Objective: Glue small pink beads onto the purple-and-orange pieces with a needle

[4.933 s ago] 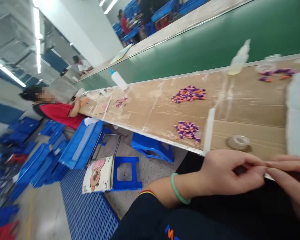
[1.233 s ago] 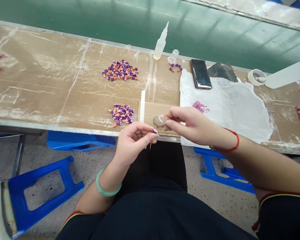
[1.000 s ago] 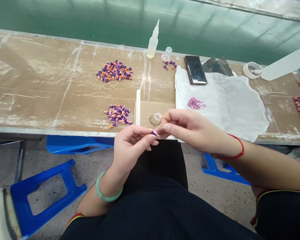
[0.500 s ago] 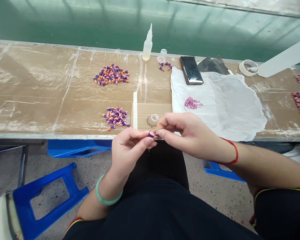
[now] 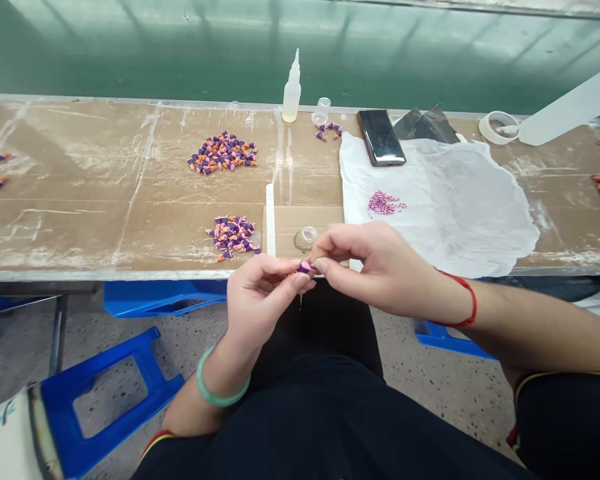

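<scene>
Between the thumb and fingers of my left hand (image 5: 260, 293) is a small purple and pink figurine piece (image 5: 305, 267), held just in front of the table's edge. My right hand (image 5: 365, 263) is closed in a pinch right at the piece's right side; what its fingertips hold is too small to make out. Just beyond the fingers a small clear cap (image 5: 307, 237) sits on a cardboard sheet (image 5: 310, 217). A heap of tiny pink bits (image 5: 384, 203) lies on white tissue paper (image 5: 440, 193) to the right.
Piles of purple, pink and orange pieces lie left, a far pile (image 5: 223, 152) and a near pile (image 5: 233, 235), beside a white strip (image 5: 271, 217). Behind stand a dropper bottle (image 5: 291, 93), a phone (image 5: 381, 137) and a tape roll (image 5: 499, 127). A blue stool (image 5: 105, 400) is below.
The view has shifted slightly. Both hands keep nearly the same pose, and the purple and pink piece stays in my left fingers, turned very little if at all.
</scene>
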A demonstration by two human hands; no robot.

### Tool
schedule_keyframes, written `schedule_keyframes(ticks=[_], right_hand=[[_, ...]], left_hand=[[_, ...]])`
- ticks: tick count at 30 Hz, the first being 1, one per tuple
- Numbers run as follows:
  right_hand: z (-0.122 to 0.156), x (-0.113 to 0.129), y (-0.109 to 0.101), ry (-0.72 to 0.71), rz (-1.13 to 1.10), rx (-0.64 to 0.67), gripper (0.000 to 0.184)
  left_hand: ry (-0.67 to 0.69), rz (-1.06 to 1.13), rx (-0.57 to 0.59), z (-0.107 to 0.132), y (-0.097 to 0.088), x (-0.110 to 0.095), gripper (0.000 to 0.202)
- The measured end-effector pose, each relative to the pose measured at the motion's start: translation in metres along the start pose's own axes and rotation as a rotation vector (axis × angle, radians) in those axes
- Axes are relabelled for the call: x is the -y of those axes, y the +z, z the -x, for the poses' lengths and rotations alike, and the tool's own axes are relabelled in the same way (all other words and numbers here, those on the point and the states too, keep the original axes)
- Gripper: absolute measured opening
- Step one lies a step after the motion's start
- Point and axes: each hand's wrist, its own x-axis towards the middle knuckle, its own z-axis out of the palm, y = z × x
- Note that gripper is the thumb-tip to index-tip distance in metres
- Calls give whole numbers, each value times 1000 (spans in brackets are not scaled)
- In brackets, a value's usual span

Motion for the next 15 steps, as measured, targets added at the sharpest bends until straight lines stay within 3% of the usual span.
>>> schedule_keyframes(ticks=[15], right_hand=[[1,0,4,-211,245,-39,15]], left_hand=[[-30,-9,-26,-2,5,-1,24]])
